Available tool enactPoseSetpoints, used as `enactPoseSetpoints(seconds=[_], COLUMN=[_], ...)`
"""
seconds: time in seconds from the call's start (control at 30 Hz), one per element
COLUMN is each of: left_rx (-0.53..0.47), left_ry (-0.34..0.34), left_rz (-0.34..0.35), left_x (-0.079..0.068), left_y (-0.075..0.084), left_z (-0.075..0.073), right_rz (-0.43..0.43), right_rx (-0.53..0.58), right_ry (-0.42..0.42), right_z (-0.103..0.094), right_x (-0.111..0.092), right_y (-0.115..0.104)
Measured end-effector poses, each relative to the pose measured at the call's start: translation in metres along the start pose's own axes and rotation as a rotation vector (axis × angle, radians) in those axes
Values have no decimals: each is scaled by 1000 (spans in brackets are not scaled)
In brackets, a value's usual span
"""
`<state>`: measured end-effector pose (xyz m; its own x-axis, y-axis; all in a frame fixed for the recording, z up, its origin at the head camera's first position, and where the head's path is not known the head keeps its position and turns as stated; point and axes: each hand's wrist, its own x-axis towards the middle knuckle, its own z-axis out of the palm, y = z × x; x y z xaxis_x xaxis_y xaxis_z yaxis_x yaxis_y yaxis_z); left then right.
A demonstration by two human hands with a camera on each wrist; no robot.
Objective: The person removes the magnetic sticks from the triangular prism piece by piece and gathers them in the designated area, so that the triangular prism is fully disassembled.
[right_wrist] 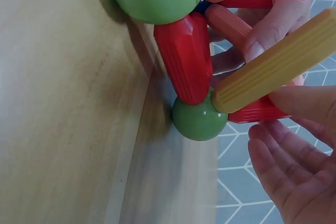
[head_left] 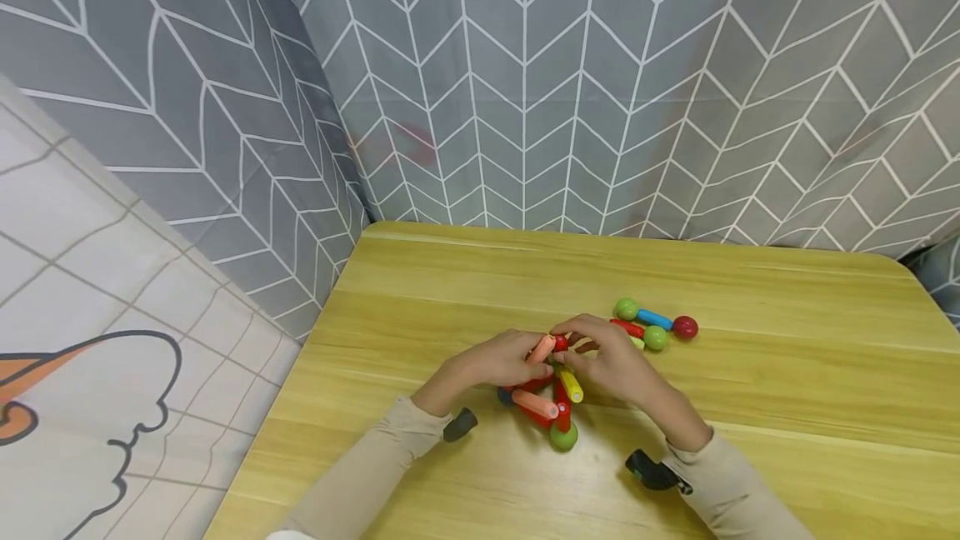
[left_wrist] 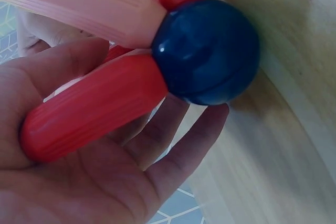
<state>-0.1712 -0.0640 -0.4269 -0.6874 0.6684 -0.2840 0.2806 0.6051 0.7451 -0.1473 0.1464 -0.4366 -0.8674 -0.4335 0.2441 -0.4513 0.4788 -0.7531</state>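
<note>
A construction of magnetic sticks and balls stands on the table between both hands. In the left wrist view, my left hand (head_left: 504, 358) holds a red stick (left_wrist: 94, 108) between thumb and fingers; it joins a blue ball (left_wrist: 207, 51) with a pink stick (left_wrist: 100, 6). My right hand (head_left: 617, 361) has its thumb and fingers around another red stick (right_wrist: 257, 112), partly covered, beside a yellow stick (right_wrist: 278, 59). That end meets a green ball (right_wrist: 199, 116). A second green ball (head_left: 564, 437) sits at the near corner. Near the fingertips shows a red ball (head_left: 560, 343).
Behind the right hand lie loose pieces: a blue stick (head_left: 655, 319) between a green ball (head_left: 626, 308) and a dark red ball (head_left: 685, 327), plus another green ball (head_left: 656, 337) with sticks. A patterned grey curtain (head_left: 525, 90) borders the wooden table (head_left: 810, 357).
</note>
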Motion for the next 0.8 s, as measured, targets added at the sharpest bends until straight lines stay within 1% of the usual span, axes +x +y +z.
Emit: enactPoseSetpoints(seconds=[0.23, 0.4, 0.57, 0.8], left_rx=[-6, -16, -18, -26], left_ry=[-16, -22, -21, -17], left_rz=[5, 1, -13, -23], left_x=[0, 0, 0, -1], left_y=[-1, 0, 1, 3], left_z=[1, 1, 0, 0], right_rz=[55, 102, 122, 154], right_rx=[8, 52, 81, 79], right_ry=[-16, -32, -36, -49], right_z=[0, 0, -2, -5], right_x=[0, -2, -4, -8], right_y=[-1, 1, 3, 6])
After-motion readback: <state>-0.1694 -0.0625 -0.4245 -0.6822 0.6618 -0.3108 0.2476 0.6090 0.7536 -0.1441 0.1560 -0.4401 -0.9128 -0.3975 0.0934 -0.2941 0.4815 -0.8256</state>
